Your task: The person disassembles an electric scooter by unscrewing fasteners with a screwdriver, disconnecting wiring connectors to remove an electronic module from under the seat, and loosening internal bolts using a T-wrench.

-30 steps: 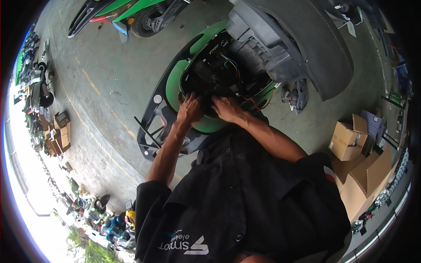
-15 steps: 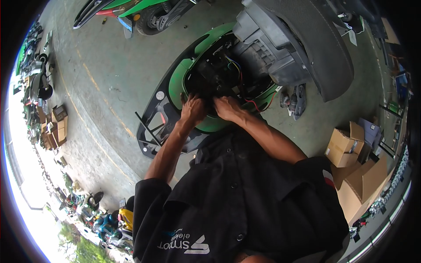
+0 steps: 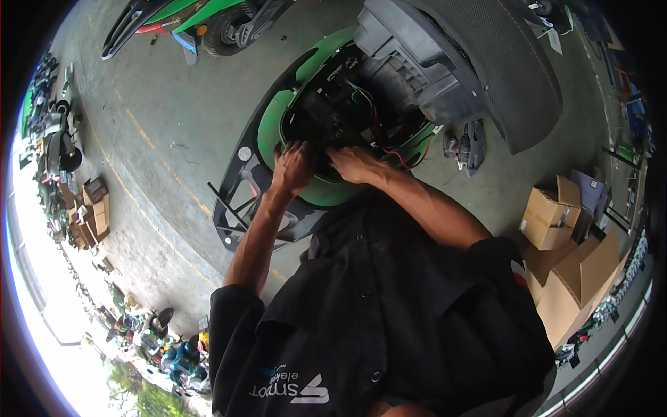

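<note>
A green scooter body [image 3: 275, 115] stands in front of me, its under-seat opening exposing dark parts and coloured wires [image 3: 363, 94]. My left hand [image 3: 292, 167] is at the near left rim of this opening, fingers bent and closed over the edge. Just to the right, my right hand [image 3: 354, 165] reaches over the near rim with its fingers drawn together against the dark interior. What either hand grips is hidden by the fingers and shadow. A red wire [image 3: 425, 154] loops out beyond my right hand. The grey storage bucket [image 3: 410, 66] is tipped up with the black seat [image 3: 511, 76].
Black footrest or frame parts [image 3: 240, 212] extend left of my left forearm. Another green scooter [image 3: 229, 31] stands at the top. Cardboard boxes [image 3: 549, 215] lie at the right, and a dark mechanical part [image 3: 467, 147] sits on the floor nearby.
My view has shifted slightly. Both hands have drawn a little left relative to the opening, and my left hand's fingers now show more over the rim.
</note>
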Available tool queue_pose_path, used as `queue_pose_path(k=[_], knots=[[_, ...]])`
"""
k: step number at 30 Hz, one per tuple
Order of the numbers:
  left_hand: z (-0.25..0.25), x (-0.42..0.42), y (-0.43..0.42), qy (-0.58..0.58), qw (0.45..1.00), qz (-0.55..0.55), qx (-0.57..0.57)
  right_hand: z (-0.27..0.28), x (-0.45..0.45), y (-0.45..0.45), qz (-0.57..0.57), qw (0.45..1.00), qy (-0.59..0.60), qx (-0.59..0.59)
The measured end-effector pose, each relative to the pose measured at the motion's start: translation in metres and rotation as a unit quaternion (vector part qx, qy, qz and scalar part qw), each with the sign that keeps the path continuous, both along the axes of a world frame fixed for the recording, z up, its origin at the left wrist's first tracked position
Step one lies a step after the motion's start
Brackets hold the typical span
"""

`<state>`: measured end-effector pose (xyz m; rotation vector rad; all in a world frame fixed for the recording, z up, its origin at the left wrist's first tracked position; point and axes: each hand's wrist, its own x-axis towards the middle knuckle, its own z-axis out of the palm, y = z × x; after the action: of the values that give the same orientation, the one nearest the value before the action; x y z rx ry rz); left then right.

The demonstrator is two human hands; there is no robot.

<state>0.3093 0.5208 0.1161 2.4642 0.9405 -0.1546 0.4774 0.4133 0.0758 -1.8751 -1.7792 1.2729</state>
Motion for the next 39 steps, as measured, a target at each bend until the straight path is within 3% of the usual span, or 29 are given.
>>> queue_pose_path(k=[6, 13, 20, 23, 25, 26, 28, 32, 34, 35, 37, 39], knots=[[0.011, 0.000, -0.034, 0.095, 0.994, -0.060, 0.009, 0.002, 0.001, -0.005, 0.019, 0.999, -0.027, -0.004], [0.004, 0.011, -0.055, 0.050, 0.998, 0.039, 0.004, -0.007, 0.003, -0.017, -0.050, 0.993, 0.060, 0.087], [-0.005, 0.011, -0.048, 0.049, 0.997, 0.052, -0.035, -0.007, -0.004, -0.023, -0.080, 0.993, 0.036, 0.075], [-0.010, 0.015, -0.060, 0.011, 0.998, 0.051, 0.034, 0.003, 0.003, -0.021, -0.099, 0.986, 0.057, 0.123], [-0.007, 0.026, -0.062, -0.043, 0.992, 0.063, 0.104, 0.011, 0.013, -0.015, -0.087, 0.994, 0.059, 0.032], [-0.004, 0.026, -0.057, -0.011, 0.998, 0.063, 0.008, 0.009, 0.013, -0.018, -0.091, 0.994, 0.056, 0.033], [0.003, 0.030, -0.051, -0.049, 0.996, 0.076, 0.015, 0.006, 0.011, -0.017, -0.164, 0.959, 0.119, 0.197], [0.039, 0.034, -0.029, -0.167, 0.977, 0.130, 0.008, 0.019, 0.019, -0.004, -0.264, 0.918, 0.206, 0.214], [0.046, 0.030, -0.010, -0.214, 0.964, 0.154, 0.014, 0.024, 0.025, 0.001, -0.368, 0.901, 0.203, 0.110], [0.046, 0.026, -0.005, -0.216, 0.965, 0.150, 0.017, 0.022, 0.027, -0.001, -0.370, 0.899, 0.203, 0.115], [0.048, 0.022, 0.004, -0.195, 0.969, 0.149, 0.028, 0.005, 0.025, -0.010, -0.300, 0.929, 0.215, -0.013], [0.046, 0.018, 0.003, -0.185, 0.970, 0.156, 0.011, -0.004, 0.009, -0.013, -0.300, 0.934, 0.191, 0.004]])
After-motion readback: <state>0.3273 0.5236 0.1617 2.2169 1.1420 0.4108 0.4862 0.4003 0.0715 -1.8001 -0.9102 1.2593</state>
